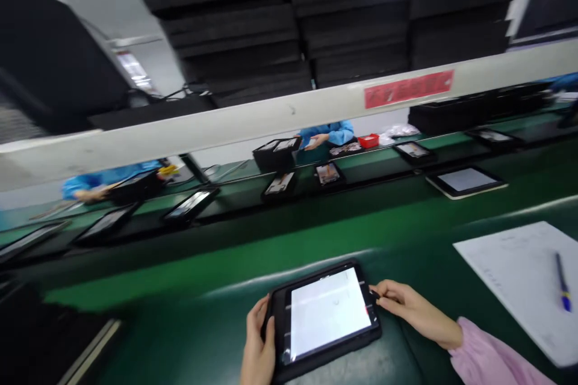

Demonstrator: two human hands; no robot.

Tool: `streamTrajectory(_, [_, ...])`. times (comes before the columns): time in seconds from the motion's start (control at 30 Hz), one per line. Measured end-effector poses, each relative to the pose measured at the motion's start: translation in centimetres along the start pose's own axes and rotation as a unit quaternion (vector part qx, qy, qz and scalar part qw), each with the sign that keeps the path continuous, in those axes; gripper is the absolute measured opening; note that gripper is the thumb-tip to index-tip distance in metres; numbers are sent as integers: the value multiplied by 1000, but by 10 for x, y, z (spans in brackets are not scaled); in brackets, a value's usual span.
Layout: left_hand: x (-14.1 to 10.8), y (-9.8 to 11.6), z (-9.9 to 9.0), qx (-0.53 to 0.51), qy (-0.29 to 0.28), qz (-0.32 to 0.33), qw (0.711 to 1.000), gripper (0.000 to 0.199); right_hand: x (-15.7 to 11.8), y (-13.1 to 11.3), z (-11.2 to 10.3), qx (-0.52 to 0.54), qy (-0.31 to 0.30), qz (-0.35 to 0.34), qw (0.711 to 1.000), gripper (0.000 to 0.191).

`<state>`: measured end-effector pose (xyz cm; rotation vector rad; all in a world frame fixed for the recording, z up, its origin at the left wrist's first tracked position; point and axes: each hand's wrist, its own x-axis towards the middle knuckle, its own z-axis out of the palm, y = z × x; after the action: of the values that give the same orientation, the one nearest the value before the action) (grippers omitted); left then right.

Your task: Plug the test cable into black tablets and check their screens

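Note:
A black-framed tablet (329,310) with a lit white screen lies on the green work surface, slightly tilted to the right. My left hand (259,340) grips its left edge, thumb on the front and fingers at the side. At the tablet's right edge, my right hand (409,310) pinches a small black piece, perhaps a plug; a thin dark cable runs down the surface below it. A pink sleeve covers my right forearm.
A white paper (519,277) with a pen (563,283) lies at the right. Another tablet (467,180) rests farther back. Devices in black trays line a belt beyond. A white beam (271,117) crosses above. Co-workers in blue sleeves handle black boxes and parts opposite. Dark stacked items stand lower left.

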<state>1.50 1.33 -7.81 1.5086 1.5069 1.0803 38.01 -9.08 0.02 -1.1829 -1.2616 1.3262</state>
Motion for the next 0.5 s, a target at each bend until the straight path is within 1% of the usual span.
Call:
streamTrajectory(0.07, [14, -4, 3, -15, -22, 9, 1000, 59, 4, 4, -10, 24, 51, -5, 998, 47])
streamTrajectory(0.17, [44, -7, 15, -29, -47, 64, 996, 57, 9, 13, -28, 31, 149, -27, 988, 51])
streamTrajectory(0.23, [70, -4, 28, -24, -50, 103, 993, 53, 13, 23, -36, 29, 186, -37, 981, 53])
streamTrajectory(0.3, [99, 1, 43, -11, -55, 132, 990, 46, 18, 35, -39, 28, 207, -46, 977, 55])
streamTrajectory(0.37, [131, 9, 58, -1, -53, 147, 988, 43, 22, 46, -39, 26, 215, -55, 975, 54])
streamTrajectory(0.5, [192, 27, 86, 32, -21, 140, 989, 41, 27, 59, -37, 17, 220, -65, 973, 48])
